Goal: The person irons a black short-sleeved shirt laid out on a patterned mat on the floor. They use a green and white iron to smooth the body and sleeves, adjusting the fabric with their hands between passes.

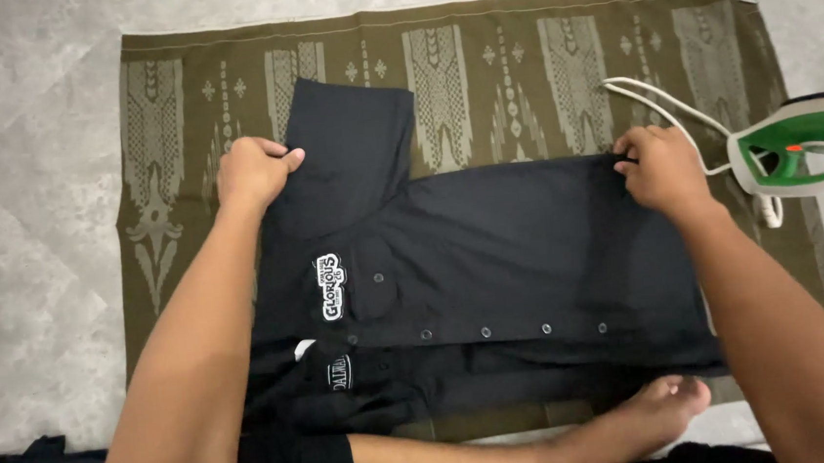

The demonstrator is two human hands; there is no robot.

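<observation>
Head view, looking down: a black button-front cotton shirt [492, 255] lies flat across the middle of an olive patterned woven cloth [163, 182] on the floor. Left hand [252, 171] pinches the shoulder seam; right hand [660, 168] pinches the hem (both closed on fabric). A green-and-white iron [807, 144] rests at the cloth's right edge.

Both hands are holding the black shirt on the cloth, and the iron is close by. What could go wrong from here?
The right hand sits close to the iron and its white cord; a snag might tip the iron. The left hand bunches the black shirt at the shoulder, which could set creases.
</observation>
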